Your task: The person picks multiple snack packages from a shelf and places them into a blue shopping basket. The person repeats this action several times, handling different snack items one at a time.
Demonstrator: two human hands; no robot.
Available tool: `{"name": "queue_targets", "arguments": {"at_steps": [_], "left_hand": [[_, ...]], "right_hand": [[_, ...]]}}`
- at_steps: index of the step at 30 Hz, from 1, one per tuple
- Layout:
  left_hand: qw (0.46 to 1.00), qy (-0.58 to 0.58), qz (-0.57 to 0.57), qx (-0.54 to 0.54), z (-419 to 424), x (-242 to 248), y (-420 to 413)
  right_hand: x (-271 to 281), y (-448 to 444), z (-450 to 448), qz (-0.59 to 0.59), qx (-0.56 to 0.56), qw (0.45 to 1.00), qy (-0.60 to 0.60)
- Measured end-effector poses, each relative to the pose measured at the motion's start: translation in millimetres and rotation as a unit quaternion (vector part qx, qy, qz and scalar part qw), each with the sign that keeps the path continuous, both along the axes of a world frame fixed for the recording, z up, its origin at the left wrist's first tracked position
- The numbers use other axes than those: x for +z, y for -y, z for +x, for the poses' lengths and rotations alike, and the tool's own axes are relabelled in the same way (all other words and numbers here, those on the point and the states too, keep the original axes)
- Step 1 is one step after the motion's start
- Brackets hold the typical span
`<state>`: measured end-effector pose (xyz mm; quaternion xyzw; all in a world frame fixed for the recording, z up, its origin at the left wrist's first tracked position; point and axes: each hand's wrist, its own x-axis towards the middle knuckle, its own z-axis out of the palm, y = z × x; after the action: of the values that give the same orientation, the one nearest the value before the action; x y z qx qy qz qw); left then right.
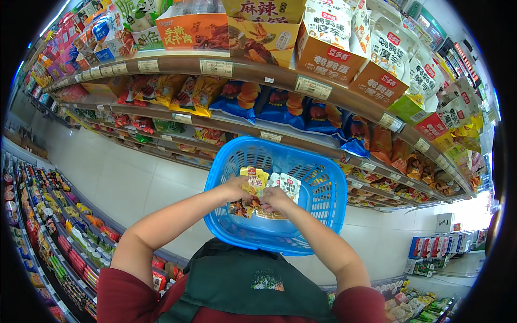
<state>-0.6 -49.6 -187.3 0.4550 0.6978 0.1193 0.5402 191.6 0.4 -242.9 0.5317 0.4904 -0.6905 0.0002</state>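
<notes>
A blue plastic shopping basket point(323, 161) with slotted walls sits in front of my waist. Inside it, a yellow snack pouch point(255, 182) with a food picture on its lower part is between my hands. My left hand point(237, 188) grips the pouch's left edge. On its right edge are the fingers of my right hand point(275, 200), which partly hides the packs behind. White snack pouches point(291, 185) overlap just to the right, within the basket. Both forearms reach in over the near rim.
Beyond the basket, a curved store shelf point(161, 66) carries boxed snack pouches. On its tier below lie blue snack bags point(282, 107). A lower rack of packaged goods point(72, 226) runs along the left. Stacked drink cartons point(438, 246) stand at right, on the far side of the tiled floor point(129, 161).
</notes>
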Motion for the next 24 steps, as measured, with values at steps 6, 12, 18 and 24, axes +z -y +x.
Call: {"name": "queue_targets", "arguments": {"at_steps": [6, 12, 18, 24], "left_hand": [[0.997, 0.04, 0.063, -0.027, 5, 33, -5], [0.883, -0.012, 0.464, -0.07, -1, 132, -29], [0.8, -0.047, 0.594, -0.076, 1, 255, -45], [0.678, -0.233, 0.677, -0.168, 39, 283, -94]], "right_hand": [[41, 0, 4, 0.03, 0.091, 0.991, -0.089], [182, -37, -2, 0.396, 0.096, 0.896, -0.176], [352, -108, -13, 0.73, -0.043, 0.674, -0.101], [441, -218, -42, 0.814, 0.107, 0.493, 0.289]]}}
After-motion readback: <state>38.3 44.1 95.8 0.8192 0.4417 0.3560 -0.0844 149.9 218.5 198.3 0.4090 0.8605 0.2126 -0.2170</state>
